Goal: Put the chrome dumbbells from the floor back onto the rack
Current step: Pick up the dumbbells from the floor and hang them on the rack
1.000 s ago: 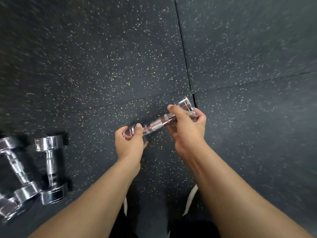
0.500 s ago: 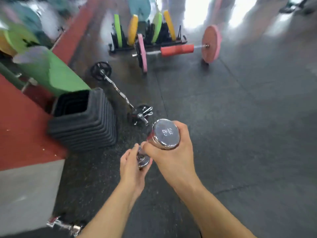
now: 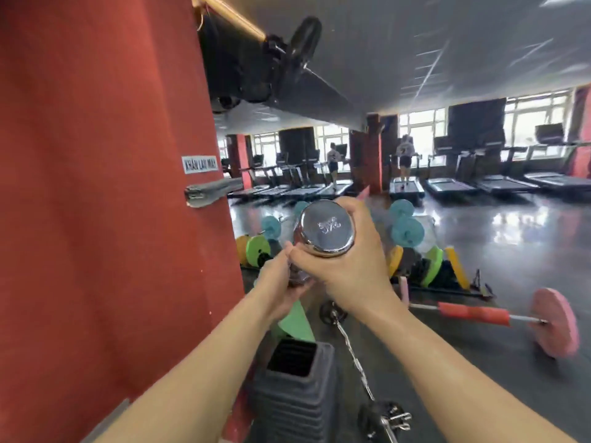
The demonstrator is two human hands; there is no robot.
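Observation:
I hold one chrome dumbbell [image 3: 324, 230] upright in front of me, its round top face turned toward the camera. My right hand [image 3: 355, 270] grips it just under the upper head. My left hand [image 3: 281, 282] cups and grips the lower head, which is mostly hidden by my fingers. No rack and no other chrome dumbbells are in view.
A red pillar [image 3: 112, 187] fills the left side, close to my left arm. Below stand a stack of black steps [image 3: 294, 401] and a curl bar [image 3: 361, 378]. A barbell with pink plates [image 3: 556, 324] and a plate rack [image 3: 431, 270] lie ahead. Treadmills line the far windows.
The view has swung up from the floor to the gym room. The dumbbell went from lying across my hands to standing upright, raised higher. The floor dumbbells have left the view.

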